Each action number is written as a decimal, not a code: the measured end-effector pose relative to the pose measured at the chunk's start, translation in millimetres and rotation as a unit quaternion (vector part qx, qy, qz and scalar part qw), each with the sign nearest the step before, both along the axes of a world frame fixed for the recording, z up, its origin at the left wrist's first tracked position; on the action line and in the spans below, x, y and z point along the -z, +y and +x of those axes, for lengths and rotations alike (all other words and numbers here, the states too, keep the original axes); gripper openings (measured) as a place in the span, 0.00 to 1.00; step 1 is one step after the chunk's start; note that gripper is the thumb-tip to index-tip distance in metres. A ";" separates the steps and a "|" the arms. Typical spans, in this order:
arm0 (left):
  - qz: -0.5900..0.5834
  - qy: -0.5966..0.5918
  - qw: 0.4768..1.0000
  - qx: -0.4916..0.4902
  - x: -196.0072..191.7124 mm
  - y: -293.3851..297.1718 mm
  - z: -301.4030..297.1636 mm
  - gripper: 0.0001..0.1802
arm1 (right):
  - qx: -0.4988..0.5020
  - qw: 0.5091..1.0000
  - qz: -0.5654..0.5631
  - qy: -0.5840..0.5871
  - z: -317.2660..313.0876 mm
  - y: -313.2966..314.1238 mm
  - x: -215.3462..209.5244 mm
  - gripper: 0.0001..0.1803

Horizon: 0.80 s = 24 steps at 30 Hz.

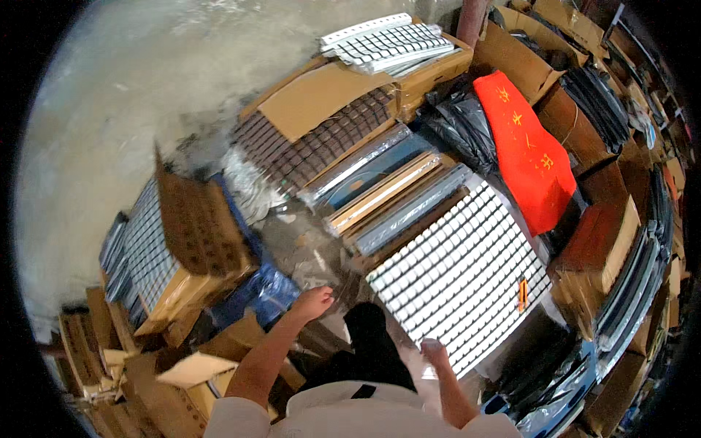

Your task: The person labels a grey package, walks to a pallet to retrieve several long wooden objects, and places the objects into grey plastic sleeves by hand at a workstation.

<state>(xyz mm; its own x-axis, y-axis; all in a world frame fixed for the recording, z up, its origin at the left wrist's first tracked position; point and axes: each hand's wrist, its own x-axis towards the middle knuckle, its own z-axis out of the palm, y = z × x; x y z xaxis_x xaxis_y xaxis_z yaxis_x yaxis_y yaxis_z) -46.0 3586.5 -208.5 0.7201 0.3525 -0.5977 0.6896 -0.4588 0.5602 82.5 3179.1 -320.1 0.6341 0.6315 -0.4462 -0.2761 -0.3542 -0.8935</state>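
A broad block of white, tile-like pieces in rows with dark lines between them (467,270) lies in front of me to the right. My right hand (434,352) is at its near edge, blurred, so its fingers and any contact are hard to make out. On top of the white block, toward its right side, rests an orange utility knife (523,295). My left hand (315,301) hangs over the floor left of the block, its fingers curled in. Whatever those fingers may hold is too small or hidden to name.
Left stands a carton with gridded sheets (146,226) beside blue plastic wrap (270,292). Beyond the block are wrapped framed panels (380,179) and a carton of brown gridded sheets (321,139). A red cloth (526,153) covers black bags; cartons (599,255) crowd the right.
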 end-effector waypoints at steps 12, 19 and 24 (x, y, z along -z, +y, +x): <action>0.068 0.082 0.975 0.197 178.9 91.2 228.2 0.43 | 0.049 0.931 -0.356 -0.058 143.0 290.5 70.1 0.46; 0.041 -0.006 0.985 0.165 259.3 87.2 276.5 0.59 | 0.264 0.914 -0.308 -0.027 252.6 337.2 175.2 0.36; -0.045 -0.013 0.982 0.182 202.9 142.7 292.7 0.51 | 0.351 0.920 -0.097 0.146 272.7 374.4 135.1 0.26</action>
